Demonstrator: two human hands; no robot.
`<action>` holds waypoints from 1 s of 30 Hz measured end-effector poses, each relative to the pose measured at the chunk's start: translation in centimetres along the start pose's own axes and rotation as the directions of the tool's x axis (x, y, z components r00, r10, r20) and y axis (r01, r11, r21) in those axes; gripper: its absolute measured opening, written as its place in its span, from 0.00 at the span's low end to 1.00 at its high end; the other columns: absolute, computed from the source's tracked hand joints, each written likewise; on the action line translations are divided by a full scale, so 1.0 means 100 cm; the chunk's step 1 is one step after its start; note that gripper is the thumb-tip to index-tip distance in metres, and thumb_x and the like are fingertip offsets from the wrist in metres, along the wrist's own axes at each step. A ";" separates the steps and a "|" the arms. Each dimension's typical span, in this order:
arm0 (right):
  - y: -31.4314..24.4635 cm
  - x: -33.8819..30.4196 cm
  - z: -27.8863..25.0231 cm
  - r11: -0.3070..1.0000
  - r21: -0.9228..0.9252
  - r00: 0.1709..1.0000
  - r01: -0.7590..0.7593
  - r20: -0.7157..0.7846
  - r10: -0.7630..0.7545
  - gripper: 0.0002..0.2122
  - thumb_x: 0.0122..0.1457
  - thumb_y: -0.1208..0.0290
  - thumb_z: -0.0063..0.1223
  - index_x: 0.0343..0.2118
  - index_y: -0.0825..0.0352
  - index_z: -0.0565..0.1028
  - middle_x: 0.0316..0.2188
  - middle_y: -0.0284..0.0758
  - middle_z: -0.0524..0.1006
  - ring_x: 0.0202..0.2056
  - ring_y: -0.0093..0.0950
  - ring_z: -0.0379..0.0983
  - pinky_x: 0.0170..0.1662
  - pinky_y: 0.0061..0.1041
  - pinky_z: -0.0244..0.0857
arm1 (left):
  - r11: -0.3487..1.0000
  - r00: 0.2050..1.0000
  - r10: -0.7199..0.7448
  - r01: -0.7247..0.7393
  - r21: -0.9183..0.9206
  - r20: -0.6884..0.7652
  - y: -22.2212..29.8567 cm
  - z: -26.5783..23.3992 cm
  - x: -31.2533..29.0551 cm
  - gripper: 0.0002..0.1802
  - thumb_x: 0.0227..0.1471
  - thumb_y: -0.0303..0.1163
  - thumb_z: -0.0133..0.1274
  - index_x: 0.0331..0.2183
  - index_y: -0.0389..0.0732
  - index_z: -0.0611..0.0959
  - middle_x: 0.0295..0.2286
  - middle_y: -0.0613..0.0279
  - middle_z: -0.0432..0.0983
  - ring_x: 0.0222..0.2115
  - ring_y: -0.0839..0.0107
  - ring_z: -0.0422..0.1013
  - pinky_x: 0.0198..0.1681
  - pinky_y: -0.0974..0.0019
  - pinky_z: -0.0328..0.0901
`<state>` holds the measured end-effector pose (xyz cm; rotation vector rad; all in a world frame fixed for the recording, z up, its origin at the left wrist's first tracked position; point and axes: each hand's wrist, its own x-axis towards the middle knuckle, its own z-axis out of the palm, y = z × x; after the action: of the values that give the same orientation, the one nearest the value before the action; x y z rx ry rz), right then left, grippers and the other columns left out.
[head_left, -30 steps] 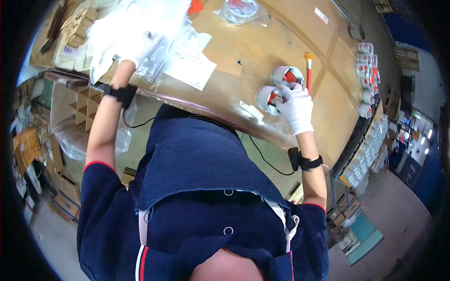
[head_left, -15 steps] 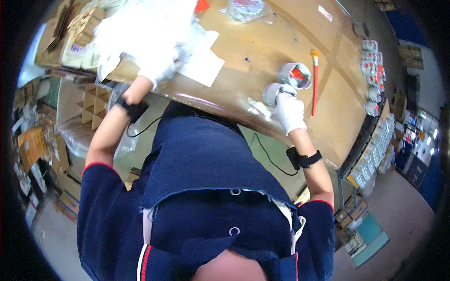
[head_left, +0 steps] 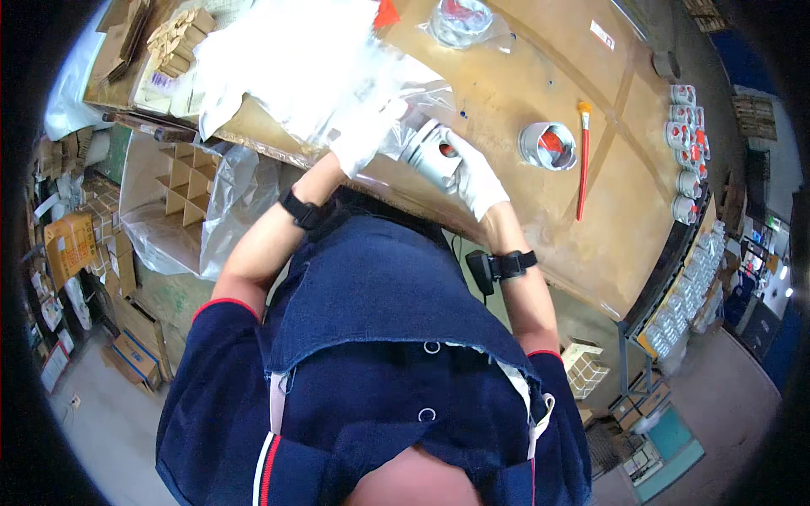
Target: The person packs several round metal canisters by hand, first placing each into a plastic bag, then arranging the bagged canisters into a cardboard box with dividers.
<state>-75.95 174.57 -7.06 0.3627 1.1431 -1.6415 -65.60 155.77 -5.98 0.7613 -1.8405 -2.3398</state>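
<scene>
A silvery engine piston [head_left: 430, 152], grooved round one end and with a round hole in its side, lies tilted above the near table edge. My white-gloved right hand [head_left: 479, 179] grips it from the right. My left hand [head_left: 354, 152], also gloved in white, is closed on a clear plastic bag [head_left: 422, 83] whose film spreads beside the piston. Its fingertips are partly hidden by the glare of the plastic. Right of the piston stands an open grey round pot [head_left: 547, 146] with red inside, and beyond it lies a red-handled brush [head_left: 583, 160].
A bright white heap of plastic bags [head_left: 287, 67] covers the table's left part. Another bagged round part [head_left: 460, 21] lies at the far side. Several grey-and-red parts [head_left: 685, 135] line the right edge. A divided carton [head_left: 181, 190] lined with plastic stands left below the table.
My right hand has lifted the piston from beside the pot and carried it left. My left hand has come right from the heap with a clear bag.
</scene>
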 end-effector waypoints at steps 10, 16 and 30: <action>-0.007 0.009 0.036 0.121 -0.893 0.846 0.434 0.357 -0.397 0.11 0.61 0.68 0.49 0.43 0.65 0.77 0.41 0.43 0.78 0.42 0.34 0.75 0.46 0.28 0.69 | 0.197 0.547 0.830 -0.478 0.856 0.114 0.036 0.010 0.046 0.15 0.53 0.36 0.49 0.37 0.36 0.81 0.40 0.47 0.75 0.41 0.52 0.70 0.48 0.52 0.64; -0.016 -0.069 0.002 0.845 -0.493 0.975 0.208 0.174 -0.139 0.15 0.63 0.66 0.50 0.48 0.70 0.74 0.37 0.30 0.77 0.38 0.19 0.72 0.43 0.22 0.69 | 0.127 0.739 0.565 -0.518 0.846 0.368 0.016 -0.008 0.020 0.14 0.54 0.38 0.47 0.32 0.38 0.81 0.36 0.51 0.76 0.39 0.54 0.71 0.44 0.54 0.65; -0.009 0.028 0.019 0.983 0.098 0.982 0.158 -0.117 -0.146 0.16 0.60 0.59 0.52 0.46 0.64 0.71 0.37 0.37 0.77 0.35 0.30 0.77 0.33 0.27 0.72 | 0.131 0.507 0.843 -0.523 0.842 0.183 0.030 0.053 0.024 0.14 0.57 0.36 0.45 0.34 0.37 0.81 0.30 0.50 0.77 0.35 0.52 0.72 0.42 0.53 0.65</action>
<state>-77.34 171.40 -7.65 0.4476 1.1914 -1.8410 -70.65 158.85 -3.14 0.1258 -2.3183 -0.5649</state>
